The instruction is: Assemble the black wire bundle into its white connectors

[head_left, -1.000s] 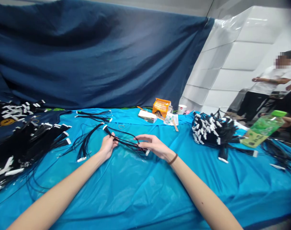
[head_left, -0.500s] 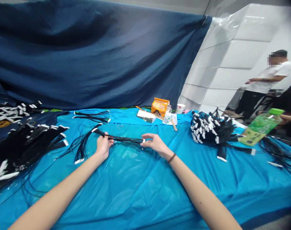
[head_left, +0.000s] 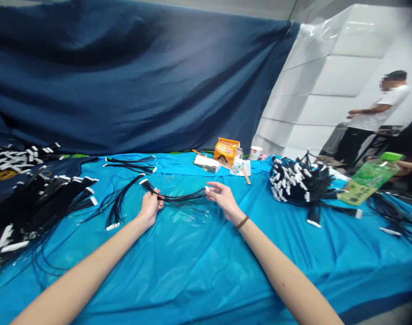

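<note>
I am standing here watching two bare hands hold one bunch of black wires [head_left: 182,197]. The bunch is up between the hands, over the blue cloth [head_left: 189,275], near the middle. The left hand [head_left: 152,206] has its thumb and fingers closed around the wires, close to the long white plug [head_left: 143,181]. The right hand [head_left: 222,198] pinches the small white plug [head_left: 206,190] at the other end with its fingertips, and its other fingers are a bit bent.

To do this well, I think the left hand should hold snug but not squash, so no wire slips out. The right fingers should hold the hard plug and not the thin wires, because a tug on one wire might pull it loose. A soft pull is enough to make the bunch lie neat. The loose strands [head_left: 197,213] need room to hang, or they could get in a knot. It would also help to stay away from the other bunch [head_left: 115,212], which lies just beside the left hand and could catch.

The wires look thin, shiny and bendy, like black noodles. They sag a little in the middle. Some have tiny pale tips that hang apart, under the rest. I cannot tell if those tips touch the cloth.
</note>
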Demonstrator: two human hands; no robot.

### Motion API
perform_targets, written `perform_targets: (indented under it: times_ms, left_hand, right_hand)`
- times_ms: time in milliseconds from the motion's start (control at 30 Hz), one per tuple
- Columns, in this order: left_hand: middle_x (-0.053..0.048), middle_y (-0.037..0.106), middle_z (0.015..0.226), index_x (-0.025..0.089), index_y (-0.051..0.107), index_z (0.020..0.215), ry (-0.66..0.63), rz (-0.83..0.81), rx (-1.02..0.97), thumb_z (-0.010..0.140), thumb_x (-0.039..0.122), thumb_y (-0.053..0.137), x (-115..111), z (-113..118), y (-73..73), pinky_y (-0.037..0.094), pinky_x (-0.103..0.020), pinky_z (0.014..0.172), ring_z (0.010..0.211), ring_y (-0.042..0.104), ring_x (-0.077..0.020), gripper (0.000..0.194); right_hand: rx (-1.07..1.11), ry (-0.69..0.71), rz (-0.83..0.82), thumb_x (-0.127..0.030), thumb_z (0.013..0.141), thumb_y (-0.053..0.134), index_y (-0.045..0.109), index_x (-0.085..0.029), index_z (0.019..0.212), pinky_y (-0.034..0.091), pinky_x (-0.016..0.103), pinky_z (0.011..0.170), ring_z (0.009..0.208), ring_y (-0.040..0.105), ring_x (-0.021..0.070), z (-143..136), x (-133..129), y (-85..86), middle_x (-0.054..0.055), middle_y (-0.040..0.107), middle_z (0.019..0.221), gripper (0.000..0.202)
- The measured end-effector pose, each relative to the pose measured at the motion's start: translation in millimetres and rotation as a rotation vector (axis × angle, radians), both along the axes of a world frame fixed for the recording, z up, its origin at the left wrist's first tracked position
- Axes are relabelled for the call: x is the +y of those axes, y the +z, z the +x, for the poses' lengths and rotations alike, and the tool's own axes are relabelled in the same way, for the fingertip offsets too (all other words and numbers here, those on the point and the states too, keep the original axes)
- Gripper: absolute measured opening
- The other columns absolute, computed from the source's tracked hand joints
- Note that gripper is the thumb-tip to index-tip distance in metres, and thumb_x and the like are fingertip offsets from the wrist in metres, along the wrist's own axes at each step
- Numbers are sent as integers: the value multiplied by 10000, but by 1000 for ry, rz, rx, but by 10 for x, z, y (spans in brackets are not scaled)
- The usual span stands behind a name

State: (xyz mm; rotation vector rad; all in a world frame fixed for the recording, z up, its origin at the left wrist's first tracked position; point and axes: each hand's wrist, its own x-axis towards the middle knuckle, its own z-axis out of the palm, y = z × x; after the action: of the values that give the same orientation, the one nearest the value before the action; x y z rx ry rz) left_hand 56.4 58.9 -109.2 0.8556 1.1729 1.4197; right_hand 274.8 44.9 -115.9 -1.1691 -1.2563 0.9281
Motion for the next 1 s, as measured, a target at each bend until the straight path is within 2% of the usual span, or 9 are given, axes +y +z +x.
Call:
perform_targets:
  times_ms: [100, 300, 433, 500, 567, 667, 767, 900, 1000]
  left_hand:
    - [62, 436, 496, 151, 414, 734, -60, 0, 13, 838, 214, 391, -26, 32, 4, 192, -133, 314, 295, 304, -14, 123]
    - [69, 409, 467, 157, 428, 714, -159, -27, 56, 806, 224, 428, -65, 37, 39, 151, -138, 310, 277, 238, -11, 114]
    - [63, 397, 445, 155, 438, 678, -221, -42, 99, 817, 252, 413, -58, 19, 42, 124, -151, 317, 275, 213, -15, 171]
    - [57, 378, 432, 156, 405, 598, -274, -31, 161, 814, 298, 426, -61, 19, 37, 113, -157, 327, 285, 209, -14, 259]
    - [57, 351, 424, 158, 383, 557, -304, -7, 215, 802, 333, 441, -70, 27, 33, 110, -164, 336, 303, 215, -20, 307]
    - [65, 338, 427, 153, 458, 627, -270, 46, 263, 788, 328, 455, -84, 43, 35, 143, -166, 349, 340, 249, -39, 238]
    - [66, 379, 436, 147, 517, 744, -225, 129, 328, 774, 319, 478, -88, 55, 38, 227, -152, 388, 387, 316, -49, 178]
    - [88, 366, 432, 169, 482, 846, -279, 148, 249, 744, 345, 521, -99, 69, 38, 394, -182, 490, 473, 495, -94, 206]
    - [103, 346, 446, 187, 445, 845, -365, 126, 212, 748, 393, 517, -123, 82, 43, 415, -205, 444, 428, 520, -109, 239]
  right_hand:
    - [-102, -64, 84, -254, 695, 573, 585, -154, 974, 495, 316, 642, 700, 598, 169, -12, -4, -15, 56, 631, 786, 297]
    - [-283, -219, 268, -171, 738, 468, 613, -177, 930, 386, 388, 883, 897, 543, 204, 53, -28, 58, 81, 597, 963, 240]
    - [-311, -289, 295, -206, 764, 441, 580, -159, 994, 436, 373, 793, 776, 575, 190, 111, 2, 62, 87, 602, 920, 272]
    - [-224, -292, 291, -264, 772, 464, 570, -157, 993, 465, 343, 709, 684, 585, 170, 111, 10, 69, 72, 608, 867, 267]
    - [-29, -245, 262, -312, 745, 528, 568, -159, 976, 479, 314, 652, 631, 587, 154, 95, 0, 104, 41, 605, 787, 280]
    - [305, -111, 144, -303, 666, 637, 577, -163, 954, 486, 273, 624, 623, 589, 131, 78, -52, 206, 6, 609, 716, 326]
    - [519, 30, -7, -231, 621, 682, 601, -165, 917, 479, 224, 607, 628, 582, 100, 93, -112, 312, 18, 648, 779, 314]
    - [729, 189, -79, -206, 678, 629, 620, -151, 876, 482, 195, 624, 645, 576, 85, 140, -130, 376, 37, 667, 824, 206]
    - [801, 209, -55, -229, 746, 558, 625, -143, 873, 481, 185, 630, 640, 566, 78, 171, -114, 389, 44, 669, 832, 168]
